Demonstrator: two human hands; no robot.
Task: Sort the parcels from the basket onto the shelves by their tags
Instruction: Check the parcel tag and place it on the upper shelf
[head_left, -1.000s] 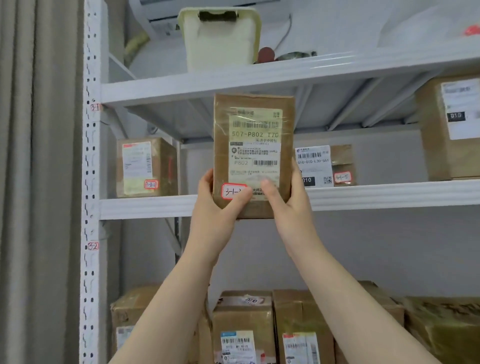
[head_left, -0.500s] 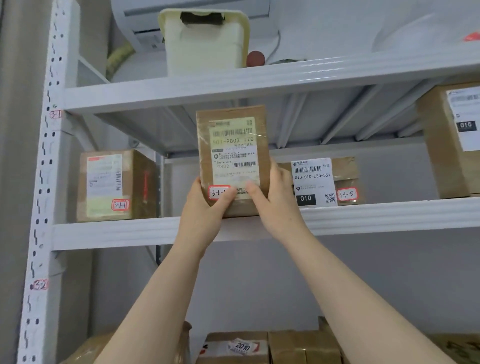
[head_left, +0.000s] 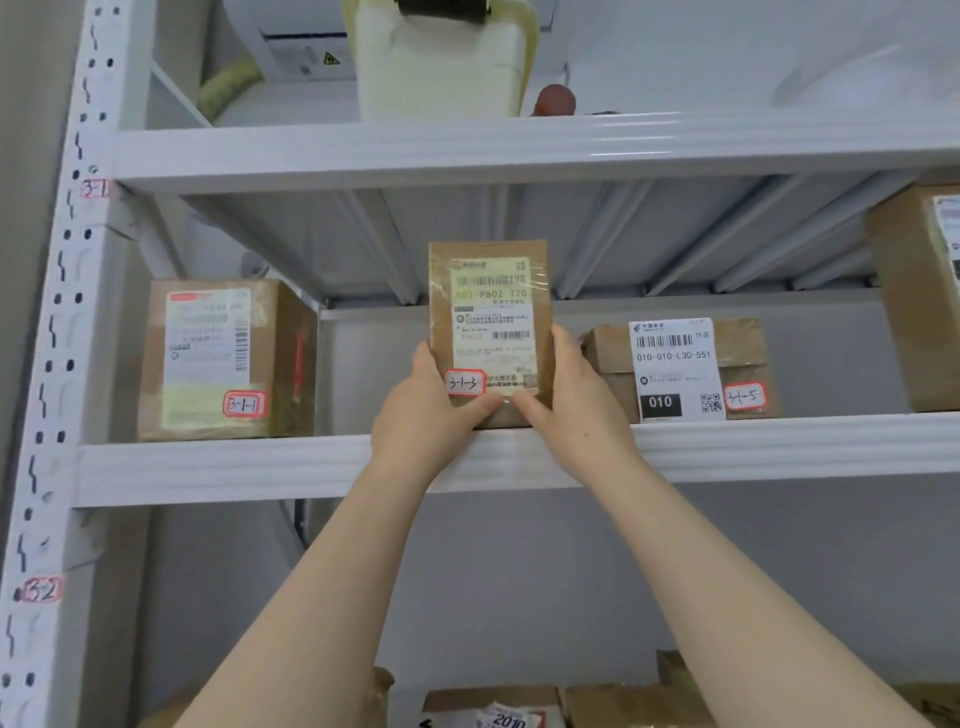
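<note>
A person holds a slim parcel (head_left: 491, 322) upright at the front of the middle shelf (head_left: 260, 467). Its bottom edge meets the shelf's front lip, though whether it bears on it cannot be told. The left hand (head_left: 421, 415) has its grip closed round the lower left corner, the thumb lying on the front just below the red-edged tag (head_left: 464, 383) reading 3-1-3. The right hand (head_left: 576, 410) clasps the lower right side, thumb on the front and fingers behind. The same shelf holds a 3-1-1 parcel (head_left: 218, 358) to the left, a flatter 3-1-5 parcel (head_left: 675, 369) just beside the right hand, and a large box (head_left: 914, 301) at the far right edge. The top shelf (head_left: 363, 156) carries a pale plastic tub (head_left: 441, 67) with a reddish round object (head_left: 555, 100) near it. The perforated post (head_left: 57, 364) bears handwritten marks 3-1 and 3-2. At the bottom of the view, more brown parcels (head_left: 493, 706) stand side by side.
</note>
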